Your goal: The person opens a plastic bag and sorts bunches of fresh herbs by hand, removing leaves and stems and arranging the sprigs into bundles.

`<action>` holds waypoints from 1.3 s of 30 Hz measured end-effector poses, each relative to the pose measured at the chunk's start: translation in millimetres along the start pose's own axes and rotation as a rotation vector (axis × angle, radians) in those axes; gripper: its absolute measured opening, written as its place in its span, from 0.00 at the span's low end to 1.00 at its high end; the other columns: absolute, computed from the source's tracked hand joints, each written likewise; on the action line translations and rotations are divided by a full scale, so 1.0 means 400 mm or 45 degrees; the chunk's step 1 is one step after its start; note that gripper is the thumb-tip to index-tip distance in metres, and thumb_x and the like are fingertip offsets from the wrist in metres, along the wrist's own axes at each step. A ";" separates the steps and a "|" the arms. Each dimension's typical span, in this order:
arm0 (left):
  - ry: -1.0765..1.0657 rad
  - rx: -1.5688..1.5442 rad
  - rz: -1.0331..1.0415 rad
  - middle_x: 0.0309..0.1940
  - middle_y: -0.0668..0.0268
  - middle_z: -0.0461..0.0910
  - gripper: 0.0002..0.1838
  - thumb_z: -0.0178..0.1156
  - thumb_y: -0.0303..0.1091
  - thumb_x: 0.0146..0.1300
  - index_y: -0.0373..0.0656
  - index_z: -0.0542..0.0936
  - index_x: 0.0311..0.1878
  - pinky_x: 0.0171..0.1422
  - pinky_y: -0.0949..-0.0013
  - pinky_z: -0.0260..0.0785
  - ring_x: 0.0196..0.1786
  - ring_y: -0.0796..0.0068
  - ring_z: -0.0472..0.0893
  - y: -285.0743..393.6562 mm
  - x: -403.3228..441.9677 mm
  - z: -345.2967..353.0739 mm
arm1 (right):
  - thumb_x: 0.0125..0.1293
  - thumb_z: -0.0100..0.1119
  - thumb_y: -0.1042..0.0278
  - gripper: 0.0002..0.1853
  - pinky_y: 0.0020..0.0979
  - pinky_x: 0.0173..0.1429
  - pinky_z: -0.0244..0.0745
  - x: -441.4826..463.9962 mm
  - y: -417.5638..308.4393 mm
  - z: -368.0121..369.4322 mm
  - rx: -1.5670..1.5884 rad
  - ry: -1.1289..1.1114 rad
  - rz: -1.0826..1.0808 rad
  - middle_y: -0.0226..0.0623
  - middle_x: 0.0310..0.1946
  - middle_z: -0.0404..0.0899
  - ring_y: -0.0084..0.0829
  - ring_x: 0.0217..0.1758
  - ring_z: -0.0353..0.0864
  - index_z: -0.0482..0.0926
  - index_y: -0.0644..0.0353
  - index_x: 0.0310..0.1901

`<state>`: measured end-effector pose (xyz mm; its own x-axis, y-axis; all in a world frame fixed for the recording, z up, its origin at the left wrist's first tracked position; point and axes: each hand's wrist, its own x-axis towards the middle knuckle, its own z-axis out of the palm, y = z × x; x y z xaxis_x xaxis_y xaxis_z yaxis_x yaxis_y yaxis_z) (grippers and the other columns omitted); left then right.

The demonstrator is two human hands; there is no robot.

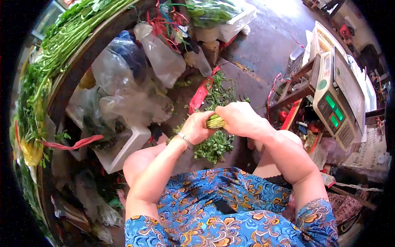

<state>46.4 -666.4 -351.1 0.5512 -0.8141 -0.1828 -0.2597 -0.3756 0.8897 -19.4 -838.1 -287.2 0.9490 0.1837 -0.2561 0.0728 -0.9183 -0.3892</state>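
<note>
Fingers of left hand (196, 128) are clamping green bunch (215, 121), held above floor (257, 57), right of corner of white box (129, 148); right hand (240, 118) is pressing fingers close, grip hidden. Bunch looks gathered; whether tied, cannot tell. Loose greens (221, 91) are lying ungathered beyond.

stem bundle (216, 121) — between hands (197, 127) (240, 118) | loose sprigs (221, 92) beyond | scale (338, 103) — right | plastic bags (119, 72) left | greens (76, 49) left of bags

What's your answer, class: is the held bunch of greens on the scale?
No, the bunch is between the left hand and right hand, away from the scale.
</note>
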 end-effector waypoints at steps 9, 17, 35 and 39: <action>0.693 -0.514 0.053 0.27 0.73 0.78 0.07 0.66 0.28 0.59 0.40 0.78 0.37 0.32 0.76 0.69 0.27 0.83 0.75 0.025 -0.059 -0.223 | 0.55 0.66 0.61 0.30 0.40 0.59 0.66 0.076 0.042 -0.080 0.491 0.581 -0.075 0.43 0.48 0.75 0.41 0.54 0.75 0.69 0.56 0.60; 0.909 -0.849 0.002 0.24 0.69 0.78 0.07 0.67 0.28 0.57 0.39 0.78 0.36 0.31 0.73 0.69 0.24 0.77 0.76 0.022 -0.107 -0.286 | 0.63 0.59 0.70 0.24 0.28 0.50 0.73 0.322 0.013 -0.023 0.870 0.643 0.015 0.36 0.52 0.75 0.24 0.44 0.77 0.69 0.60 0.61; 0.960 -1.040 -0.058 0.24 0.71 0.78 0.08 0.68 0.28 0.57 0.40 0.79 0.36 0.31 0.74 0.68 0.25 0.79 0.75 0.015 -0.153 -0.304 | 0.67 0.57 0.67 0.10 0.25 0.31 0.68 0.702 0.030 0.082 1.400 0.820 -0.006 0.31 0.24 0.76 0.19 0.25 0.72 0.78 0.67 0.40; 0.923 -1.067 -0.010 0.25 0.70 0.78 0.07 0.66 0.28 0.58 0.39 0.79 0.37 0.31 0.74 0.68 0.25 0.78 0.75 0.019 -0.161 -0.308 | 0.67 0.57 0.66 0.09 0.24 0.27 0.62 0.579 0.011 0.059 1.285 0.801 0.008 0.27 0.21 0.73 0.18 0.23 0.67 0.79 0.65 0.37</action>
<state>106.7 -562.4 -281.0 0.9552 -0.2578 -0.1450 0.2136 0.2621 0.9411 193.6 -791.4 -369.3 0.9529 -0.2829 0.1093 0.0608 -0.1751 -0.9827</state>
